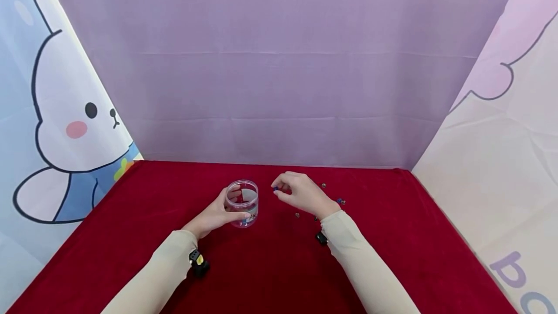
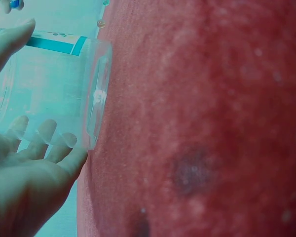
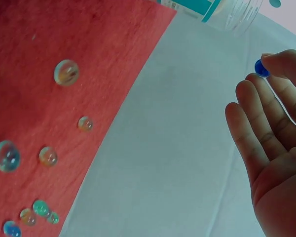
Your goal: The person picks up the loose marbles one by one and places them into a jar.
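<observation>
Over velvety cloth [image 1: 270, 270], left grip [image 1: 219, 212] clasps clear cylindrical jar [image 1: 245, 205]; right grip [image 1: 302, 193] pinches marble [image 1: 275, 188].

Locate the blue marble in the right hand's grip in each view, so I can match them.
Head: the blue marble is near the centre, slightly low, in the right hand.
Left wrist: top-left corner, at the upper edge.
Right wrist: upper right, below the jar.
Shared landmark: that clear jar, visible in all three.
</observation>
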Demonstrator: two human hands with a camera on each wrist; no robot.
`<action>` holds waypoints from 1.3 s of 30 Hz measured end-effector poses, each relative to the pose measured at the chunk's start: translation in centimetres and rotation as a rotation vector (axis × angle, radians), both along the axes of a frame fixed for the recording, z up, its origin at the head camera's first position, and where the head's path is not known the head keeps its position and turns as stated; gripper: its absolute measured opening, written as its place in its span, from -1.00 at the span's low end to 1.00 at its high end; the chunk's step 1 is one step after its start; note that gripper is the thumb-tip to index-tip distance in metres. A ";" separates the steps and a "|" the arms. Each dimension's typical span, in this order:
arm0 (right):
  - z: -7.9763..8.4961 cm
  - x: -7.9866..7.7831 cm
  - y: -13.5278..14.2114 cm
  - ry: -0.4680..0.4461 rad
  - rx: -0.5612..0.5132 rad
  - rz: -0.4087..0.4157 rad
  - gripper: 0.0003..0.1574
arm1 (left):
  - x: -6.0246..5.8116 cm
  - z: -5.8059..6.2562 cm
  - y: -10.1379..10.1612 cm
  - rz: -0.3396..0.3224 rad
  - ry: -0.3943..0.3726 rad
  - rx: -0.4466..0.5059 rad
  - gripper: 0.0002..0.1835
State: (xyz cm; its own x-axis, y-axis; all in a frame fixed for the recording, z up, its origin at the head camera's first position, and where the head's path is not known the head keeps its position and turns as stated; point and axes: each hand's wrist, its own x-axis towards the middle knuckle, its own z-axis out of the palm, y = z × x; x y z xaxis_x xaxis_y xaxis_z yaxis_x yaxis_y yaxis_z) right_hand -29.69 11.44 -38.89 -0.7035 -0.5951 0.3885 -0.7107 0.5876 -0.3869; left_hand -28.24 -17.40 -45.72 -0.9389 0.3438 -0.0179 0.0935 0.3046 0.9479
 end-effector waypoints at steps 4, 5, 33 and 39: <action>0.1 0.0 -0.6 -0.009 -0.008 0.005 -0.75 | -0.1 0.0 0.1 0.003 -0.006 -0.004 0.05; 0.1 0.0 -0.7 -0.009 -0.009 0.004 -0.74 | -0.1 0.0 0.1 0.001 -0.009 -0.004 0.06; 0.2 -0.4 -4.6 0.036 0.006 0.124 -0.74 | 0.0 0.0 0.2 -0.008 -0.021 0.023 0.06; 0.1 -0.7 -5.3 0.025 0.010 0.114 -0.73 | 0.0 0.0 0.2 -0.011 -0.026 0.027 0.04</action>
State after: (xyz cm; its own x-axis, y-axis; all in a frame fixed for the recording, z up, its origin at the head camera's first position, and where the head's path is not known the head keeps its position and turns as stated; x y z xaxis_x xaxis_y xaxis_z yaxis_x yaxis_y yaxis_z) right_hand -30.38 6.16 -38.78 -0.6211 -0.6744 0.3992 -0.7825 0.5060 -0.3627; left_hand -28.28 -17.22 -45.72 -0.9345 0.3543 -0.0330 0.0718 0.2784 0.9578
